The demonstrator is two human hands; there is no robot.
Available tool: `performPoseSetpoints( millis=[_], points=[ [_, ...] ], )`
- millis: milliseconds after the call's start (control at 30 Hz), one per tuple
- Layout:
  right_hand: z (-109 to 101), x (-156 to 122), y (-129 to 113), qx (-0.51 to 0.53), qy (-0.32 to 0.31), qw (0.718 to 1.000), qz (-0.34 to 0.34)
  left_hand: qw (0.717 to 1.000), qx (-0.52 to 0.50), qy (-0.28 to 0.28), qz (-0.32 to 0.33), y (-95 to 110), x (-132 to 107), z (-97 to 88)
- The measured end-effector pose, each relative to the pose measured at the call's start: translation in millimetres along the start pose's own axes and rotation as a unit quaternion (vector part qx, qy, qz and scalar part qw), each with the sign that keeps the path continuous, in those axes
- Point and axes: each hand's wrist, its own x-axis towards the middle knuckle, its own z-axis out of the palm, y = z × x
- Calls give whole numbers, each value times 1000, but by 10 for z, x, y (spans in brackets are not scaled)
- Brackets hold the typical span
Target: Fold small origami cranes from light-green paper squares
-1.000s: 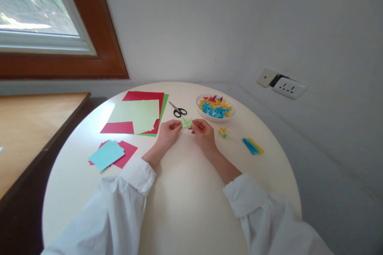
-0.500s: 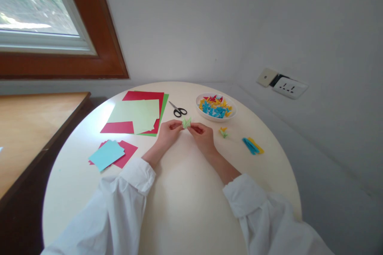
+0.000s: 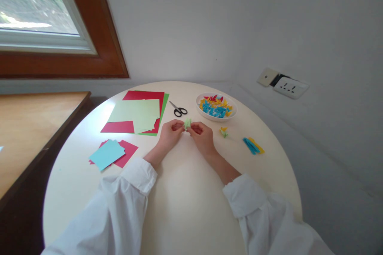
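Observation:
Between my two hands, over the middle of the white round table (image 3: 191,191), is a small folded piece of light green paper (image 3: 187,123), shaped like an origami crane. My left hand (image 3: 171,132) pinches it from the left with thumb and fingers. From the right, my right hand (image 3: 202,135) pinches it too, its fingertips close to the left ones. The fingertips hide the lower part of the paper. A pair of scissors (image 3: 178,109) with black handles lies just beyond my left hand. Right of my right hand sits a small yellow and green folded paper (image 3: 224,132).
A white bowl (image 3: 200,114) at the back right holds many red, yellow and blue paper cranes. Blue folded strips (image 3: 251,146) lie by a yellow one at the right. Large paper sheets (image 3: 137,111) and smaller light blue and red sheets (image 3: 107,154) lie at the left.
The light green paper has turned and looks narrower, its spread points now closer together. Both hands stay on it, with the fingertips slightly nearer each other.

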Motion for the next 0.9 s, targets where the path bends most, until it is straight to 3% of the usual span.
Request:
performPoseSetpoints(
  millis=[167,500,667,900],
  points=[
    [2,-6,-1,-4,-5,1000,7,999,42,1,27,-13,-26,-2],
    [8,-34,-24,-106,-3,992,-73,979,190,17,64,85,-122,13],
    [0,-48,-49,-118,2,989,-92,990,130,36,41,59,-95,16],
    [-10,-59,-63,-118,4,987,-112,997,73,19,33,-23,-15,-8]
  ],
)
